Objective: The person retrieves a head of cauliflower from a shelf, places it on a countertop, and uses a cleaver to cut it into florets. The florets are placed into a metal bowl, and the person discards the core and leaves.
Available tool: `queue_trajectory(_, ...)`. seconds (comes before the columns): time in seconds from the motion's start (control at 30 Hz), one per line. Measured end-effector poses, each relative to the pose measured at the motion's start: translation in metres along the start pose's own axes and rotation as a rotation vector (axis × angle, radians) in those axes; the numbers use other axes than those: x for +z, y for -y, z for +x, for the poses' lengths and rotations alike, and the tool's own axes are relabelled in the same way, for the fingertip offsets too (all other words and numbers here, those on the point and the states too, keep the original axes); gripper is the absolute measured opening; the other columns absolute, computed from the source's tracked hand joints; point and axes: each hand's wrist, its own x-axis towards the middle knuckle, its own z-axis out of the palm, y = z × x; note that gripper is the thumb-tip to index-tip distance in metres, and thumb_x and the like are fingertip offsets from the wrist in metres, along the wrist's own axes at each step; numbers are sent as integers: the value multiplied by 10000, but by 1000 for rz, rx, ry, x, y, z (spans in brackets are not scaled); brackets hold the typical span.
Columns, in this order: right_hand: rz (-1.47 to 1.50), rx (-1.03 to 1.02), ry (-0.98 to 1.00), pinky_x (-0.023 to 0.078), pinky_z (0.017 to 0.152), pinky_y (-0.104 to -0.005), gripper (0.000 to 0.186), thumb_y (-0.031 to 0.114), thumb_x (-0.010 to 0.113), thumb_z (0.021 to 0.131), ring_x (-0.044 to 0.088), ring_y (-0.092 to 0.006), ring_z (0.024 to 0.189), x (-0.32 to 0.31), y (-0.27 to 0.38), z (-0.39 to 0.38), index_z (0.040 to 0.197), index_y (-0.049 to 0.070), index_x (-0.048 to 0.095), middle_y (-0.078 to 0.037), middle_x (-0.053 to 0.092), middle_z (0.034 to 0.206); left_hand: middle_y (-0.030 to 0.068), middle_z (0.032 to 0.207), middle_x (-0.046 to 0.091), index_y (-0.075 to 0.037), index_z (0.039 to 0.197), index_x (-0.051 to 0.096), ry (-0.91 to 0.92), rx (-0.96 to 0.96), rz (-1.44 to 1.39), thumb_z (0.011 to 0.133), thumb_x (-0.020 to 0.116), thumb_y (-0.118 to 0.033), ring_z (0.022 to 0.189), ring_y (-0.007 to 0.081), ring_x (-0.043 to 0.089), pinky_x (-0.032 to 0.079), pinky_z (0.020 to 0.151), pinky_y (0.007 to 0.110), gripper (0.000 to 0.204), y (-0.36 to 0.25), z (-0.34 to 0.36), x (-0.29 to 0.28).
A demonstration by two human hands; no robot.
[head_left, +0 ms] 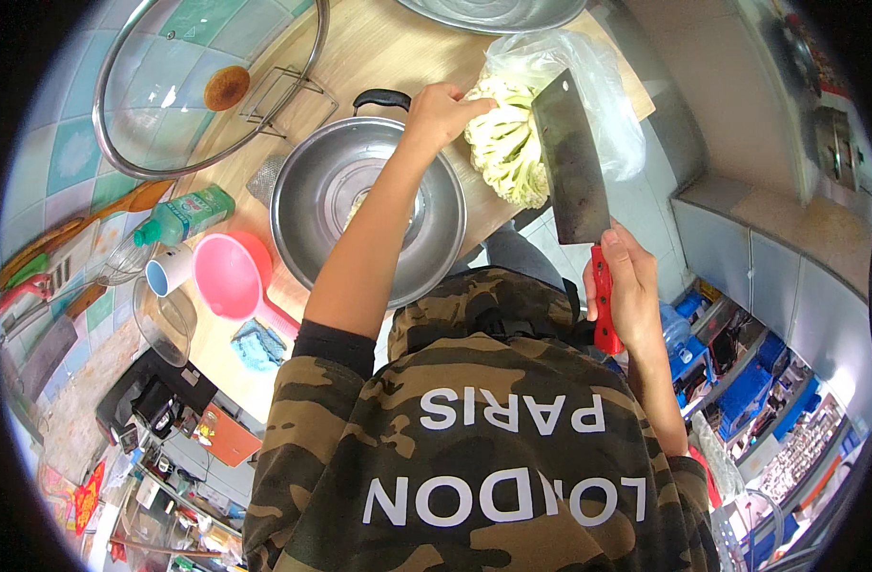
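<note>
Head view: two bare hands at work over a wooden table (379,57).
Left hand (445,112): fingers partly curled, resting on or pinching the near edge of the cauliflower; how firmly, I cannot tell.
Right hand (626,281): fingers wrapped round the red handle of a cleaver (574,157), blade pointing away from the body.
Cauliflower (512,157): between the left hand and the blade, by the table edge; whether the blade touches it is unclear.
Plastic bag (607,119): beyond the blade, behind the cauliflower.
Metal pan (438,234): below the left forearm, which hides part of it.
Done: a few pale pieces (356,208) lie in the pan, seemingly cut from the head.
Left over: most of the cauliflower is in one large mass, so the cutting looks early.
</note>
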Motion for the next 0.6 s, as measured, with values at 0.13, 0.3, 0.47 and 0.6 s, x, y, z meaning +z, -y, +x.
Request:
queue_trajectory(0.13,-20,27,-15,335,376,-224,459,315,311,969,401,-105,356,5,-3,-3,1245,-21,462,-49,452,471,220,892,648,79,895,638,-134,38,-42,604,709,-487,851,284,633,475,744,339,640,0,-7,11)
queue_trajectory(0.3,-8,-8,-3,335,373,-228,452,312,299,974,396,-109,352,4,-7,-4,1228,-20,470,-51,444,461,220,932,645,83,975,616,-51,20,-168,616,693,-464,867,287,632,470,767,338,659,-1,-8,21)
queue_trajectory(0.47,16,21,-29,335,372,-229,439,311,297,977,391,-102,354,-2,-8,-5,1190,-20,491,-39,432,457,225,913,642,97,966,605,-106,41,-146,603,690,-434,866,276,630,470,765,332,649,-8,-13,29)
queue_trajectory(0.6,-108,59,-72,337,373,-232,411,280,296,979,390,-102,349,1,-7,-3,1160,-27,501,-38,435,456,229,913,633,103,954,584,-88,47,-228,568,719,-383,865,285,624,470,765,334,635,-10,-18,35)
